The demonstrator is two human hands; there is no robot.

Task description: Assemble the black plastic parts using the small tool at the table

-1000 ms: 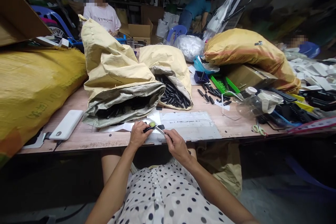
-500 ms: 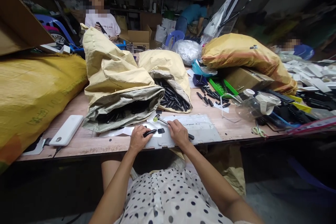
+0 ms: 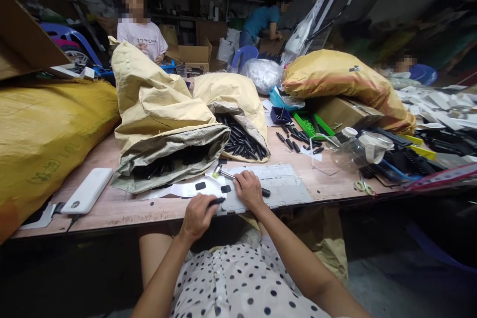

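My left hand [image 3: 198, 217] is closed around a small black pen-shaped part [image 3: 216, 201] at the table's near edge. My right hand [image 3: 249, 190] rests on a grey plastic sheet [image 3: 283, 184] and grips a slim metal tool [image 3: 225, 174] with a yellow-green tip and a black handle end. Small black stickers [image 3: 200, 186] lie on white backing paper just beyond my left hand. Behind them, two open tan sacks [image 3: 167, 124] spill several black pen-shaped parts [image 3: 242, 141].
A white power bank [image 3: 87, 190] lies at the left beside a big yellow sack [image 3: 44, 134]. Loose black parts, green trays [image 3: 311, 123], a clear bottle [image 3: 357, 149] and scissors [image 3: 363, 187] crowd the right. A person in a white shirt [image 3: 140, 39] stands beyond the sacks.
My left hand drew back with the black part from the sticker sheet to the table's edge. My right hand set the tool down onto the grey sheet, after holding it up against the part.
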